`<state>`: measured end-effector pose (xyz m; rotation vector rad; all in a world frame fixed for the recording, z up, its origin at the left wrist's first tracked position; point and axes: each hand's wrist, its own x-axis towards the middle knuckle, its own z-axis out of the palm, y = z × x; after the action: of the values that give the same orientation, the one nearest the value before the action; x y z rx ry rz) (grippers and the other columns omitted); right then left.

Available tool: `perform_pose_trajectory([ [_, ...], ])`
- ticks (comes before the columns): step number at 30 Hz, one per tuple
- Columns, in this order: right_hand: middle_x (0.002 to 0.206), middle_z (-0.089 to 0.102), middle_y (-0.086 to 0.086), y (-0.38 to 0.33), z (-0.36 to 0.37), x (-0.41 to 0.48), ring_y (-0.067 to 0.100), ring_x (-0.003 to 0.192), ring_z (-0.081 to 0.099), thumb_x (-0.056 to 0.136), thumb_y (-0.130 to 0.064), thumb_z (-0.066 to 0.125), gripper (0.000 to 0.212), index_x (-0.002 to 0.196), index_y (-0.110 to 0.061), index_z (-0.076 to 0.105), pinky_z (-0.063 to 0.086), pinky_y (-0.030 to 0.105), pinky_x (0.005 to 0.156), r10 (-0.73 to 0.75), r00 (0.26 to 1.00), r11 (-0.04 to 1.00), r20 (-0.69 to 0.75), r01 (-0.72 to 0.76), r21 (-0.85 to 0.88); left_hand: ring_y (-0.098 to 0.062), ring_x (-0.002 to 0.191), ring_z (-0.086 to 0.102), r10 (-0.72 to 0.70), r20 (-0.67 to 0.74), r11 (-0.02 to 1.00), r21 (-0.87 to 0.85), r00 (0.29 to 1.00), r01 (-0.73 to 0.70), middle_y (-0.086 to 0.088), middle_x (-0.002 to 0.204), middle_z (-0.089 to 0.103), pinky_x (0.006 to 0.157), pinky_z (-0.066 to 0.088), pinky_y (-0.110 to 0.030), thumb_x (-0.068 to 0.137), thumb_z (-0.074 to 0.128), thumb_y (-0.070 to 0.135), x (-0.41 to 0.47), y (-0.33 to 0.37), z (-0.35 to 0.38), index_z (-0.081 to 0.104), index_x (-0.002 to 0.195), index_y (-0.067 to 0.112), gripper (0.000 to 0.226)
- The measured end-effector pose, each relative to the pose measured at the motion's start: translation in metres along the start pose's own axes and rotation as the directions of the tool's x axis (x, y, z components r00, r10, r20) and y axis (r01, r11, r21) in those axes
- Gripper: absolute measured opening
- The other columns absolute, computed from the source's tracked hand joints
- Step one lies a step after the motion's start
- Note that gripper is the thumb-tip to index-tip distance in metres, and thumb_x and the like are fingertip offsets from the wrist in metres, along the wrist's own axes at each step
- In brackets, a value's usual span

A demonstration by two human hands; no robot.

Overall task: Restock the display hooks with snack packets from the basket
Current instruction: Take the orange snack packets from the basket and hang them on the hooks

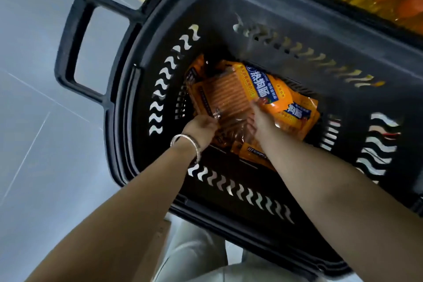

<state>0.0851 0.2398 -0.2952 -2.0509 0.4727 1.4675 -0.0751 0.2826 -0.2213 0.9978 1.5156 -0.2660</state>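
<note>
Down in the bottom of a black plastic shopping basket (286, 14), a loose heap of orange sausage snack packets (270, 89), glossy, with blue label bands and white Chinese lettering, clear windows showing rows of thin sausages. Left hand (201, 127), silver bangle (186, 144) at the wrist, pinching the transparent top edge of the topmost packet (229, 101). Right hand (262, 121) laid on the same packet's right side, fingers curled under; grip not clear. Grey tiled floor (34, 121) alongside.

I note a deep black plastic basket (274, 14) with wavy side slots; several flat orange snack packets (231, 96) lie overlapping on its floor, blue labels upward.
</note>
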Motion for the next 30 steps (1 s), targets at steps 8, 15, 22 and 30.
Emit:
perform_pose_trajectory([
  [8, 0.107, 0.062, 0.011, 0.003, 0.001, -0.007, 0.019, 0.089, 0.061, 0.094, -0.018, 0.056, 0.007, 0.093, -0.016, 0.050, 0.054, 0.029, 0.074, -0.210, 0.965, 0.963, -0.154, 0.232, 0.138, -0.020, 0.104, 0.061, -0.016, 0.016, 0.998, -0.060, 1.000, 0.017, -0.003, 0.111, 0.065, 0.095, 0.047, -0.034, 0.091, 0.049, 0.020, 0.000, -0.001, -0.001, 0.057, 0.091, 0.028, 0.011],
  [15, 0.087, 0.056, 0.000, 0.011, -0.071, -0.037, 0.013, 0.076, 0.058, 0.099, -0.018, 0.049, 0.020, 0.119, -0.019, 0.045, 0.051, 0.025, 0.066, -0.156, 0.981, 0.859, -0.115, 0.193, 0.475, -0.018, 0.093, 0.062, 0.040, -0.121, 0.988, -0.145, 0.992, -0.058, -0.004, 0.110, 0.065, 0.078, 0.047, -0.029, 0.091, 0.051, 0.026, -0.003, -0.002, -0.004, 0.056, 0.104, 0.027, 0.014],
  [22, 0.120, 0.064, 0.014, 0.006, -0.099, -0.061, 0.032, 0.109, 0.061, 0.096, -0.020, 0.051, 0.035, 0.131, -0.014, 0.050, 0.049, 0.049, 0.095, -0.114, 0.952, 0.963, 0.285, 0.034, 0.269, -0.026, 0.107, 0.060, -0.049, 0.119, 0.987, -0.144, 0.992, 0.066, -0.005, 0.119, 0.064, 0.098, 0.045, -0.041, 0.067, 0.058, 0.070, -0.020, 0.016, -0.010, 0.059, 0.121, 0.021, 0.073],
  [30, 0.109, 0.067, 0.005, 0.005, -0.045, -0.044, 0.016, 0.095, 0.065, 0.095, -0.028, 0.054, 0.024, 0.117, -0.017, 0.052, 0.053, 0.026, 0.077, -0.135, 0.979, 0.991, 0.152, 0.137, -0.004, -0.027, 0.105, 0.058, 0.028, -0.280, 0.999, 0.047, 0.960, -0.015, -0.001, 0.111, 0.060, 0.083, 0.045, -0.032, 0.085, 0.064, 0.038, -0.011, 0.006, -0.024, 0.046, 0.123, 0.015, 0.048],
])
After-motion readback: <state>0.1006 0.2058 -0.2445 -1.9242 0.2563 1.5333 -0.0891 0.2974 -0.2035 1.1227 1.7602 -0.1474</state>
